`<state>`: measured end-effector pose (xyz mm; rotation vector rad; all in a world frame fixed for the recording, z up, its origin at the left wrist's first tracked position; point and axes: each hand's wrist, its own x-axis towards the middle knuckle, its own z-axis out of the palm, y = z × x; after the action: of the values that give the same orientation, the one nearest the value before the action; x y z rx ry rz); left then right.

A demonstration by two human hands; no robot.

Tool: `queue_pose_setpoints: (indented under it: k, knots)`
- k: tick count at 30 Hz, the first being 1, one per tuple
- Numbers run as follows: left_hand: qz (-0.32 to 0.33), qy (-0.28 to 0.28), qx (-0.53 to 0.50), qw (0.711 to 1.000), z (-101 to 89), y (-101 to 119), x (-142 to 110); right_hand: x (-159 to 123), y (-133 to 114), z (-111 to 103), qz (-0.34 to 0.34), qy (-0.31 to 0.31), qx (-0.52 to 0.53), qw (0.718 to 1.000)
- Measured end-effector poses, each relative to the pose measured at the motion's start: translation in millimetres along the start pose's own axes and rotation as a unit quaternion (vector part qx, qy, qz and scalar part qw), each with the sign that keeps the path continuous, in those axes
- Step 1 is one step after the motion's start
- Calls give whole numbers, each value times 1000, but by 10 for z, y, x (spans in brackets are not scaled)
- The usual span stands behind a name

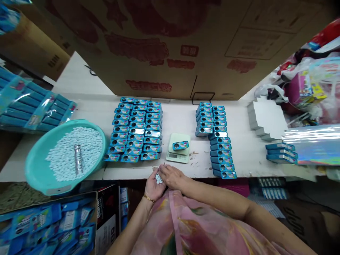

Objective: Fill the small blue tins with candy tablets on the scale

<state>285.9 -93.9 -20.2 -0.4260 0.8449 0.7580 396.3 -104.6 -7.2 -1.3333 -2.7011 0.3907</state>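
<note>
At the table's front edge, my left hand [154, 187] is cupped, palm up, around a small heap of pale blue candies [158, 178]. My right hand [174, 177] lies over it with fingers bent together at the candies; whether they pinch any is hidden. Just beyond both hands stands a small pale digital scale [177, 157], with one blue tin [180, 145] lying on its pan. To the left, a turquoise basin [30, 166] holds many more such candies [92, 141] and a clear scoop-like tube [78, 159].
Blue tins stand in rows left [137, 131] and right [221, 147] of the scale. A large cardboard box [172, 78] rises behind. Flat white cards [269, 118] and a few blue boxes [281, 152] sit at right. Below left, an open carton contains blue packets [53, 226].
</note>
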Motion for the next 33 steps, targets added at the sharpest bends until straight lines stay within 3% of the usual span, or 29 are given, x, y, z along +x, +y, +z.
queue_pose_setpoints:
  k: [3,7,16,23,29,33]
  knots:
    - [-10,5,26,1000,-29,-20,15,-14,32,2,2,-15,-4,1000]
    - [-8,25,42,999,-9,-36,-1,-50,53,-18,52,-32,22,998]
    - [2,12,65,998,193,-84,13,-107,224,-172,91,-36,114,989]
    - [33,-1,64,997,472,-48,173,-69,517,-324,59,29,147,987]
    - [46,-53,39,997,664,-77,285,-7,830,-412,102,122,283,946]
    - [76,-57,35,995,791,-69,342,60,950,-442,161,170,288,928]
